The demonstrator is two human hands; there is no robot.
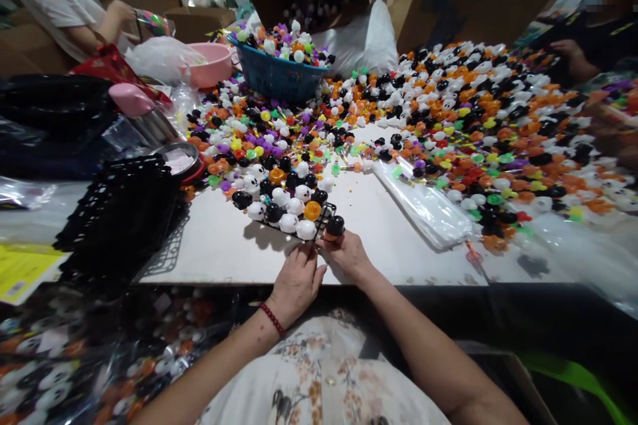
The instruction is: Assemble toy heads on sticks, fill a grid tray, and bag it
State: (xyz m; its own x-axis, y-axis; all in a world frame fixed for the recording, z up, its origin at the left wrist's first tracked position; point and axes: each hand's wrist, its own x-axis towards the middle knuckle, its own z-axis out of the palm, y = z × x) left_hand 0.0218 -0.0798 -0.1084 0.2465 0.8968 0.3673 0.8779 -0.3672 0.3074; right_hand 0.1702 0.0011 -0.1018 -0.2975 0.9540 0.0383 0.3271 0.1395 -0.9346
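One black-and-orange toy [334, 226] is sitting in the right hand [351, 255], fingers curled in around it, just right of a loaded black grid tray [326, 216] on the counter [399, 259]. Left hand [298, 277] is lying by the tray's near edge, fingers close together; cannot tell if gripping. Clear bags [431, 212] are lying between tray and loose toys [448, 89] to the right; piled black grids [117, 212] are standing left, a heaped blue basket [282, 73] far.

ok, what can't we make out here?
Head view:
- left hand: palm, hidden by its own back
- black-topped toy: lower end, behind the right hand
- black tray: most of its floor, under packed toys
- blue basket: bottom contents, behind its wall
- yellow sheet: print too small; cut by left edge
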